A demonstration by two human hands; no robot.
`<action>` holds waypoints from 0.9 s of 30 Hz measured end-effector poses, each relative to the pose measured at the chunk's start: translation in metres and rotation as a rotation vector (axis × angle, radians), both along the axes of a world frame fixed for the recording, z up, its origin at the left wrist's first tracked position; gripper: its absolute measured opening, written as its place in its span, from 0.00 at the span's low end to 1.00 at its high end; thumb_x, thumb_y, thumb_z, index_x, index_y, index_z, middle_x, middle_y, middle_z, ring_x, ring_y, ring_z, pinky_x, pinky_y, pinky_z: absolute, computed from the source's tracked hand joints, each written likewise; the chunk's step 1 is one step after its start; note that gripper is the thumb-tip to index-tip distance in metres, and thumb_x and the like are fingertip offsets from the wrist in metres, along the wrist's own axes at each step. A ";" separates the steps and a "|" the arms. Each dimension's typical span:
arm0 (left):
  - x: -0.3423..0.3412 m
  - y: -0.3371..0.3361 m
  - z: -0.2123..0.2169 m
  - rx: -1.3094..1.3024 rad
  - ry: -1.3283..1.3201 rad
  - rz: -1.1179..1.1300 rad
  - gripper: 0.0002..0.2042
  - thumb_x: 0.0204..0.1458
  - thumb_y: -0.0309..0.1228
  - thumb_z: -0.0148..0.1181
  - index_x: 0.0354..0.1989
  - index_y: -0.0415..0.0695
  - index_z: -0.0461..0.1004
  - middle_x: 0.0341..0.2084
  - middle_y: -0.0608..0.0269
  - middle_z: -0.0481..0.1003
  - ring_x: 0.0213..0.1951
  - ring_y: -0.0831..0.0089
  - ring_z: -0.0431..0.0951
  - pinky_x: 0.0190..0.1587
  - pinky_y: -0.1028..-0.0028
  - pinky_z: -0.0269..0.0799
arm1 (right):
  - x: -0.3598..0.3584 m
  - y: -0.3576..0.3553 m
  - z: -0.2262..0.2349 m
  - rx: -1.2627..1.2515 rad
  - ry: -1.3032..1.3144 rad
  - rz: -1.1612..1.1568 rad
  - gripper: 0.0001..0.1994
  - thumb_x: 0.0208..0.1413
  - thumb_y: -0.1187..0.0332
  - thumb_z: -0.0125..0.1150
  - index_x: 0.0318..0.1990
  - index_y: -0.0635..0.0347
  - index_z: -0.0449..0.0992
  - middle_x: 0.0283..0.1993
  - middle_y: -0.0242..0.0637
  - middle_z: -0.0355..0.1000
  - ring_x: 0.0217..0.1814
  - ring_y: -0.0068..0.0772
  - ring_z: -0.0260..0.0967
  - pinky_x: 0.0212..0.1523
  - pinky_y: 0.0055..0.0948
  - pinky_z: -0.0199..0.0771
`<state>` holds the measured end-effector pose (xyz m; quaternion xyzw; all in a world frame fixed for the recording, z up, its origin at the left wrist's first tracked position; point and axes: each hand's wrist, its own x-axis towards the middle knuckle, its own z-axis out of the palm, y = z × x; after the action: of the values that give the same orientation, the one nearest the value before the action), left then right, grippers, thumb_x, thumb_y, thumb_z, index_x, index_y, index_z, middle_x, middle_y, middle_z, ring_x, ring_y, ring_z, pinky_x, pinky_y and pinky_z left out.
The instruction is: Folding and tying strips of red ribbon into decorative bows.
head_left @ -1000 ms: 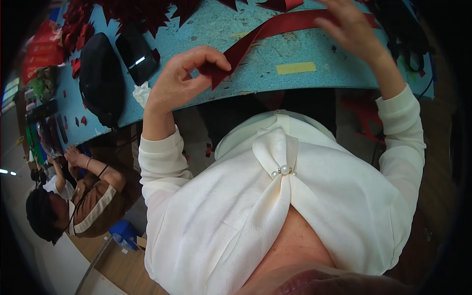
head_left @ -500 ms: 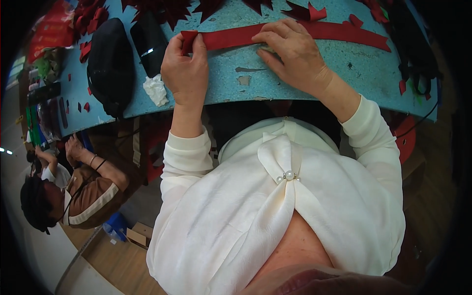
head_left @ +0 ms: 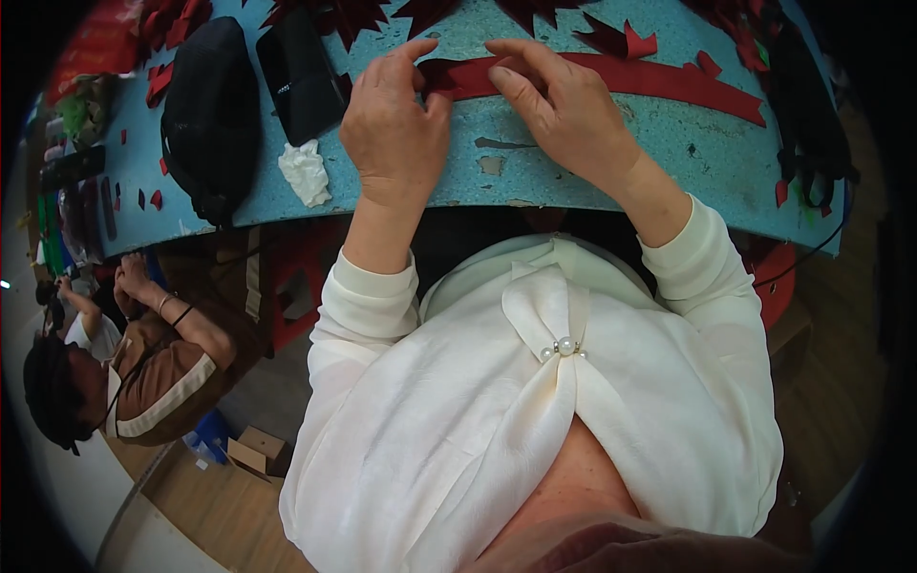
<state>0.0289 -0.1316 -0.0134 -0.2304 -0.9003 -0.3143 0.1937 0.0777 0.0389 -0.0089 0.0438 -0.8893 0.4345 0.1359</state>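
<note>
A long dark-red ribbon (head_left: 659,84) lies across the blue table, its right end cut at a slant. My left hand (head_left: 396,124) is over the ribbon's left end, thumb and index finger apart around it. Part of that end is hidden behind the fingers. My right hand (head_left: 578,119) hovers at the ribbon's left-middle part, index finger stretched toward the left hand and thumb apart from it. Its other fingers curl under, and whether anything small sits beneath them is hidden.
Red notched ribbon pieces (head_left: 535,11) lie along the far side. To the left are a black phone (head_left: 298,86), a crumpled white tissue (head_left: 304,174) and a black cap-like thing (head_left: 212,115). Black straps (head_left: 812,115) lie at right. A person in brown (head_left: 167,363) sits at left.
My left hand has let go of the ribbon's folded left end and moved right, its fingers spreading. My right hand has shifted slightly; the yellowish bit seen under it before is now hidden.
</note>
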 end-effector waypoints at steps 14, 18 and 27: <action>0.002 0.021 -0.007 -0.058 0.097 -0.130 0.21 0.36 0.26 0.65 0.44 0.52 0.73 0.29 0.67 0.72 0.33 0.66 0.72 0.31 0.69 0.71 | -0.016 0.003 0.000 -0.549 -0.239 0.009 0.15 0.57 0.70 0.57 0.52 0.58 0.70 0.33 0.25 0.69 0.31 0.12 0.65 0.29 0.13 0.67; 0.000 0.018 -0.007 -0.069 0.102 -0.168 0.16 0.38 0.28 0.67 0.39 0.51 0.76 0.29 0.67 0.72 0.33 0.66 0.72 0.32 0.70 0.71 | -0.011 0.018 0.002 -0.372 -0.226 -0.023 0.14 0.57 0.72 0.56 0.51 0.58 0.71 0.31 0.24 0.68 0.32 0.13 0.65 0.32 0.14 0.68; -0.002 0.018 -0.011 -0.088 0.102 -0.179 0.07 0.44 0.29 0.64 0.33 0.47 0.78 0.28 0.64 0.75 0.32 0.67 0.74 0.32 0.72 0.71 | -0.008 0.019 0.010 0.064 -0.028 -0.091 0.13 0.54 0.71 0.59 0.48 0.58 0.73 0.30 0.32 0.71 0.29 0.19 0.67 0.31 0.20 0.70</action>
<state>0.0271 -0.1132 -0.0244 -0.3342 -0.8780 -0.2782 0.2002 0.0693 0.0582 0.0011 0.0016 -0.9055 0.3999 0.1418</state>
